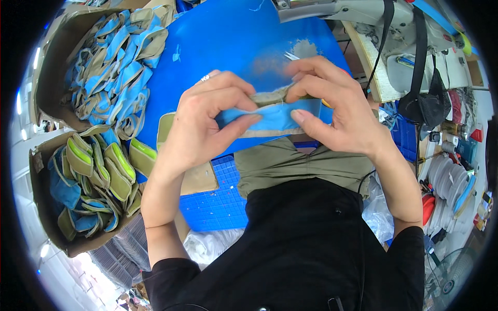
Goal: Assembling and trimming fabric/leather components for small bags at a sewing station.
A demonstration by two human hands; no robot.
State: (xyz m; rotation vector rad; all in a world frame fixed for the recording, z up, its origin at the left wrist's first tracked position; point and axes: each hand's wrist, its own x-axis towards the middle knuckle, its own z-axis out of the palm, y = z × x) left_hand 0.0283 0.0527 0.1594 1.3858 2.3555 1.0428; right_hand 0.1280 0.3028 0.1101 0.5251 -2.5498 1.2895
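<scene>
Between my two hands is a sewn strip of blue and khaki fabric [275, 118], held up over the near edge of the blue table. My left hand [215, 111], a ring on one finger, pinches its left part between thumb and fingers. The right part is pinched the same way by my right hand [332, 103]. Thin metal tips [290, 55] show beside my right index finger, and a bit of yellow shows by that palm; they look like small scissors, mostly hidden by the hand. A brown blur hangs just beyond the fabric.
A cardboard box [57, 67] heaped with blue and khaki strips stands at the far left. Nearer, another box [52, 228] holds khaki pieces with lime-green insides. A sewing machine [353, 10] stands at the far right. A blue crate [215, 194] is below the table edge [218, 46].
</scene>
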